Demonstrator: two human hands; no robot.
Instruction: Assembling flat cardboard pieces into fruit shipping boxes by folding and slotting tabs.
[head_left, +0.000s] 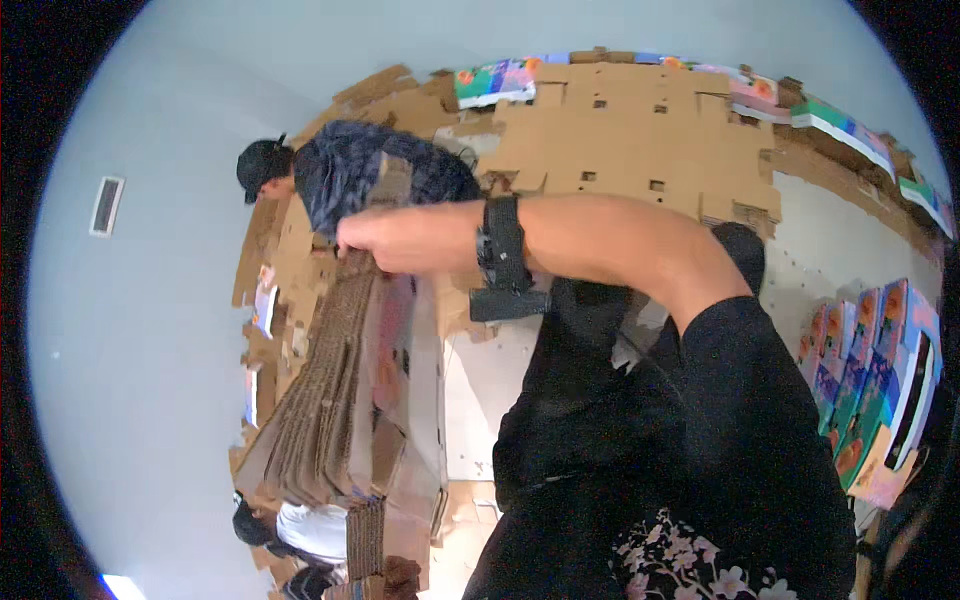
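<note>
My right arm reaches across the view from the right, a black strap with a small device around its wrist. My right hand (368, 243) is closed at the upper end of a thick stack of flattened cardboard boxes (325, 400). The sheets' corrugated edges fan out toward the lower left, and a pinkish printed face shows on the stack's right side. The fingertips are partly hidden behind the top of the cardboard. My left hand does not show.
A person in a dark patterned shirt (350, 165) bends beyond my hand; another in a white shirt (310, 525) is at the lower left. Colourful printed cartons (870, 380) stand in a row at the right. Flattened cardboard (620, 130) lies along the far side.
</note>
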